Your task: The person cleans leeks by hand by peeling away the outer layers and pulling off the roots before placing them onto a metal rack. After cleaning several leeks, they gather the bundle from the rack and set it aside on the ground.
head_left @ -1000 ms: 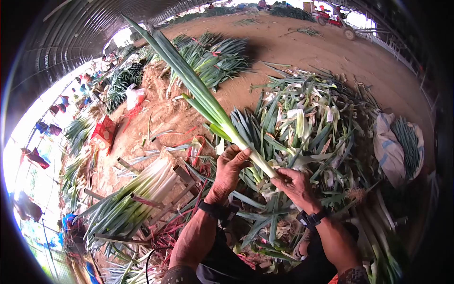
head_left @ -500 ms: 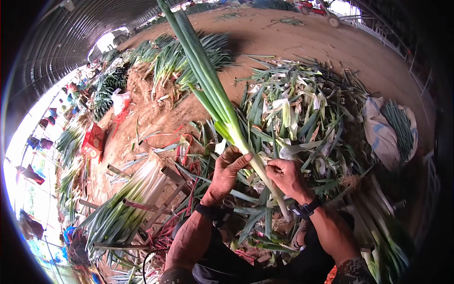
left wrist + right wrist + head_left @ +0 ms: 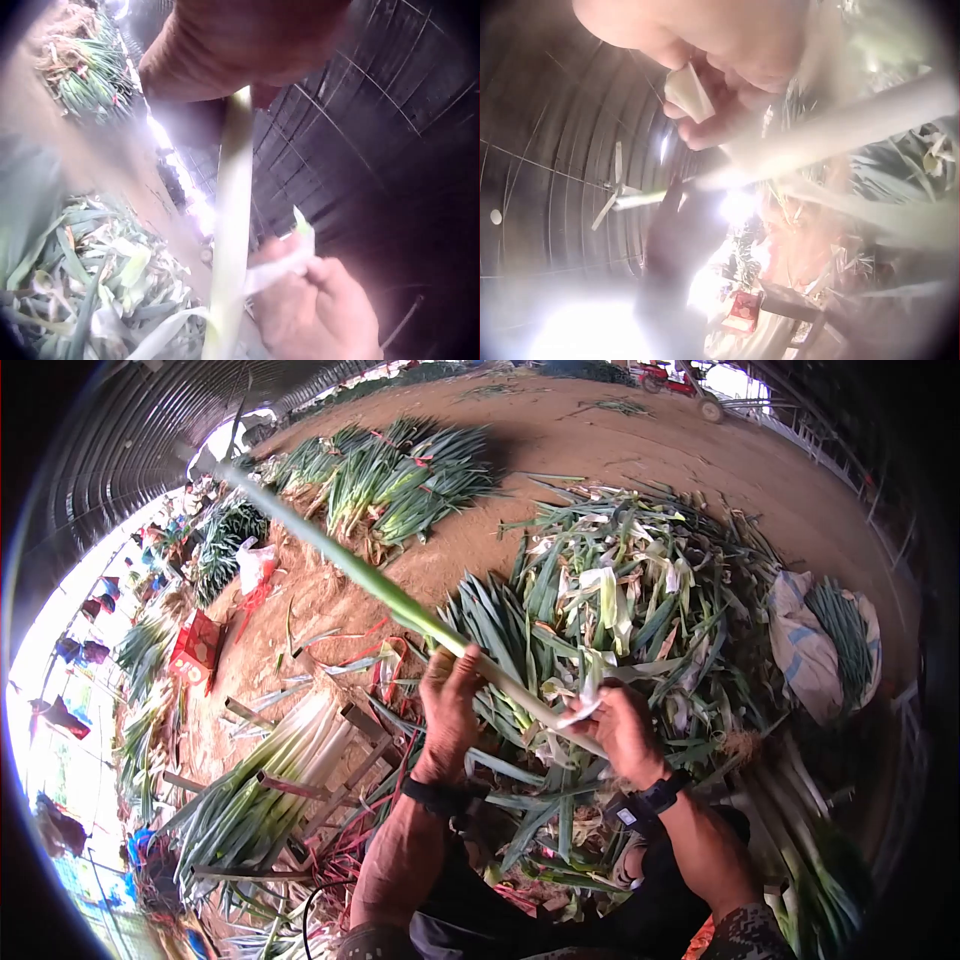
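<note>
One long green onion [image 3: 375, 582] slants from upper left to lower right in the head view, its leafy end blurred. The left hand [image 3: 450, 705] grips it around the upper part of the pale stalk; in the left wrist view that hand [image 3: 240, 45] is at the top, above the white stalk [image 3: 234, 187]. Nearer the root end, the right hand [image 3: 627, 735] pinches a thin whitish strip of outer layer [image 3: 585, 708], partly pulled off the stalk. The strip [image 3: 690, 93] shows between the curled fingers of the right hand [image 3: 735, 60] in the right wrist view.
A heap of stripped leaves [image 3: 640, 600] lies ahead. To the left, onions [image 3: 270, 770] rest on a wooden rack [image 3: 345, 795]. Bundled onions [image 3: 400, 480] lie farther off. A white sack [image 3: 805, 650] stands at right, a red box [image 3: 196, 648] at left.
The onion's leafy end has swung left and its stalk lies flatter. The left hand has turned with it. The right hand has moved slightly right and now holds a pale strip away from the stalk.
</note>
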A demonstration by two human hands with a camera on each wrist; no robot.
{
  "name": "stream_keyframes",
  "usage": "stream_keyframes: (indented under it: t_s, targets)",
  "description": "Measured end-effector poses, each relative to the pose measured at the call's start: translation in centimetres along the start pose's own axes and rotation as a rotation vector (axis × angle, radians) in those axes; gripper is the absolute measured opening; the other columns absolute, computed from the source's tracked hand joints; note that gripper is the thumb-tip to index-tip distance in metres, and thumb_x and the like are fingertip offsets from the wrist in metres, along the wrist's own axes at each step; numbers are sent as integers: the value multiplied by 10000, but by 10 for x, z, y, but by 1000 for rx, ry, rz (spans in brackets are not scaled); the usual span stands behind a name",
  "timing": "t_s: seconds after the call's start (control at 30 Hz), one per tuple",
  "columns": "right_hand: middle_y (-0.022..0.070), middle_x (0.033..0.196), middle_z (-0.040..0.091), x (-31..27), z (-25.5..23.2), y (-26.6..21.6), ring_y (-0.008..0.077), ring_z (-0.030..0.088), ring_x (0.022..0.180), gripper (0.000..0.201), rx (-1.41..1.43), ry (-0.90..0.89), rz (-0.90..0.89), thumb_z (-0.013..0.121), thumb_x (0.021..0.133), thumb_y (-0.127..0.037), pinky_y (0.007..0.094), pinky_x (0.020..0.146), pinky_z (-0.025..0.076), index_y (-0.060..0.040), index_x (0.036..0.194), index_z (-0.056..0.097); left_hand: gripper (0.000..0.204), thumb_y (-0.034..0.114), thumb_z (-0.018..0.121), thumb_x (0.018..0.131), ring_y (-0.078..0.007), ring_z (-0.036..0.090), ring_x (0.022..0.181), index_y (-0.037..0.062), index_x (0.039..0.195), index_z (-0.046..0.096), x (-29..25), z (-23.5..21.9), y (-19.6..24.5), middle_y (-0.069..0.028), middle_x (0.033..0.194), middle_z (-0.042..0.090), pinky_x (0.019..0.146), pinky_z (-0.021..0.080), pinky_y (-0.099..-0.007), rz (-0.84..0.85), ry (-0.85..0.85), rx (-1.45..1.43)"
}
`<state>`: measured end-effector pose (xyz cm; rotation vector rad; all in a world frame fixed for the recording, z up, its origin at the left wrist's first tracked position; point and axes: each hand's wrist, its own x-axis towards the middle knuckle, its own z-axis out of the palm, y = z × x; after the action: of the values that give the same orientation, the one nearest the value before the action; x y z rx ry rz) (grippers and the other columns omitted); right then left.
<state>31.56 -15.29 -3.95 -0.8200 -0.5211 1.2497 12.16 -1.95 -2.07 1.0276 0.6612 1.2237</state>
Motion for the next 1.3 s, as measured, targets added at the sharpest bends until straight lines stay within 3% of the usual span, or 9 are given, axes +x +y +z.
stream_keyframes:
  t_s: [0.1, 0.23, 0.4, 0.47, 0.57, 0.73, 0.9, 1.13, 1.3]
  targets:
    - [74, 792, 597, -5, -4, -12, 198, 618, 654, 190, -62, -60, 16, 494, 940, -196, 351, 630, 557, -19, 918, 561, 207, 234, 610, 995, -180, 655, 865, 45, 1080, 606, 13, -27, 16, -60, 952, 656, 771, 547, -340, 4, 109, -45]
    - [30, 644, 565, -17, -15, -23, 102, 559, 561, 182, -762, -158, -145, 565, 901, -164, 271, 557, 453, -2, 822, 596, 222, 260, 568, 1015, -192, 640, 829, 38, 1031, 575, 21, -61, 28, -79, 908, 634, 748, 573, -356, 44, 286, -216]
    - [132, 679, 627, -16, -111, 14, 229, 646, 616, 141, -1586, -65, -341, 612, 848, -164, 341, 593, 483, -24, 847, 631, 227, 284, 509, 1043, -185, 572, 718, 64, 1092, 532, 29, -110, 50, -52, 836, 565, 665, 516, -328, 269, 435, -427]
    - [156, 876, 712, -23, -134, 14, 313, 702, 860, 209, -1844, 3, 51, 694, 793, -256, 395, 707, 525, -71, 888, 719, 289, 327, 482, 1051, -169, 517, 674, 75, 1183, 532, 29, -120, 59, -30, 802, 524, 630, 480, -304, 257, 435, -541]
    - [99, 910, 743, -30, -126, 7, 197, 710, 844, 286, -1717, -55, 244, 725, 843, -275, 323, 769, 536, -82, 1055, 735, 435, 447, 454, 1041, -159, 494, 658, 82, 1268, 522, 23, -121, 68, -20, 774, 506, 599, 442, -273, 207, 360, -652]
    - [66, 1183, 679, -8, 21, -12, 112, 662, 812, 362, -1066, -312, -132, 669, 935, -101, 252, 735, 547, 38, 1264, 614, 570, 577, 430, 996, -146, 449, 590, 81, 1249, 549, 13, -102, 76, 4, 694, 477, 546, 373, -277, 149, 153, -736]
    - [103, 1239, 659, -6, 126, 0, 91, 626, 675, 586, -946, -590, 122, 685, 939, -308, 255, 544, 517, -80, 1441, 485, 578, 573, 425, 1003, -116, 421, 542, 65, 1238, 571, 12, -96, 68, 7, 703, 469, 453, 374, -246, 96, -68, -883]
    - [101, 762, 711, -17, 106, 22, 149, 628, 617, 185, -1162, -600, -136, 717, 900, -190, 291, 577, 496, -8, 933, 733, 588, 559, 390, 1016, -105, 415, 502, 55, 1269, 557, 13, -113, 76, 12, 700, 476, 410, 362, -245, 91, -154, -827]
    - [148, 731, 682, -31, 4, 2, 195, 641, 598, 145, -1519, -446, -189, 707, 874, -155, 326, 565, 485, -12, 887, 727, 610, 550, 419, 1007, -112, 431, 494, 38, 1330, 494, 10, -135, 93, 3, 645, 485, 431, 359, -260, 181, 147, -607]
